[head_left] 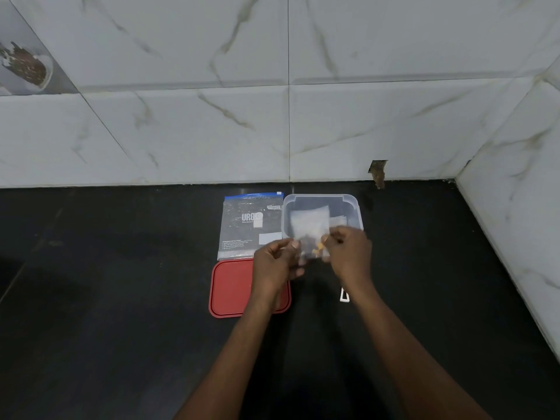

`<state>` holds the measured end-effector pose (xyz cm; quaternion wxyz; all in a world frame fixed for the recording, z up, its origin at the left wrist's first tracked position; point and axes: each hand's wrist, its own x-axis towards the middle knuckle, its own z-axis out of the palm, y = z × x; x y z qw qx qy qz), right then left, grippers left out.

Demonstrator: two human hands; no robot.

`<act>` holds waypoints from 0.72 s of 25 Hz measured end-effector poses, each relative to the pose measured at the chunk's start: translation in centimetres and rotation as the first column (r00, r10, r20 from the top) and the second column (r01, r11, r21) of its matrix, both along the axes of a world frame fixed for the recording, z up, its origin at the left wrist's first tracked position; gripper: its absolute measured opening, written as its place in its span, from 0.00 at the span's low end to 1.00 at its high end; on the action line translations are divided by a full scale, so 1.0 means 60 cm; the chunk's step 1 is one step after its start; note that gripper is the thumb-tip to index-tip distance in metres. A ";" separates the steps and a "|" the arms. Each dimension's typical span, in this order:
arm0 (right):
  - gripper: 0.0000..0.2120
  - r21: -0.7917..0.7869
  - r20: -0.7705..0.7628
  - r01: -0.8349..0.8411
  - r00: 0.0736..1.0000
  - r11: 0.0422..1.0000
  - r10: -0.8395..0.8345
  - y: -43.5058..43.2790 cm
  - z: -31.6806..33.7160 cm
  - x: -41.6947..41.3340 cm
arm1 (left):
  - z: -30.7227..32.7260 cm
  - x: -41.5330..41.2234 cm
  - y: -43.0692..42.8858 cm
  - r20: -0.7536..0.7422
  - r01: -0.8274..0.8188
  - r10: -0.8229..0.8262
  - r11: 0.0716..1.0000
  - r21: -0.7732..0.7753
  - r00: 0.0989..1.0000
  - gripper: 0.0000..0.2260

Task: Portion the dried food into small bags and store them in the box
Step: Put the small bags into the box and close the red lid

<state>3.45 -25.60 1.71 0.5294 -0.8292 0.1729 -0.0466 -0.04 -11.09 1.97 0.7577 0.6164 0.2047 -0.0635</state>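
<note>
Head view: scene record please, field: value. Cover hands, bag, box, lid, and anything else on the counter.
left hand: pinch grip on the small clear bag's left edge
right hand: pinch grip on its right edge
small clear bag: held at the box's near rim; dark and yellow pieces inside
clear plastic box: open, another clear bag inside
red lid: flat, off the box, partly behind the left forearm
large zip bag: flat, left of the box
white object: by the right wrist, unidentifiable
counter: black
</note>
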 end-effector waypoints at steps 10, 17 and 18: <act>0.17 -0.372 -0.457 -0.274 0.886 0.887 0.082 0.056 -0.025 0.178 | -0.015 0.035 0.010 0.157 0.056 -0.241 0.693 0.719 0.958 0.19; 0.15 -0.526 -0.438 -0.444 0.873 0.725 0.216 0.057 -0.030 0.190 | -0.003 0.033 0.008 0.170 0.059 -0.272 0.667 0.743 0.947 0.17; 0.13 -0.553 -0.407 -0.429 0.887 0.714 0.217 0.047 -0.028 0.190 | -0.006 0.034 0.008 0.170 0.060 -0.274 0.667 0.743 0.946 0.17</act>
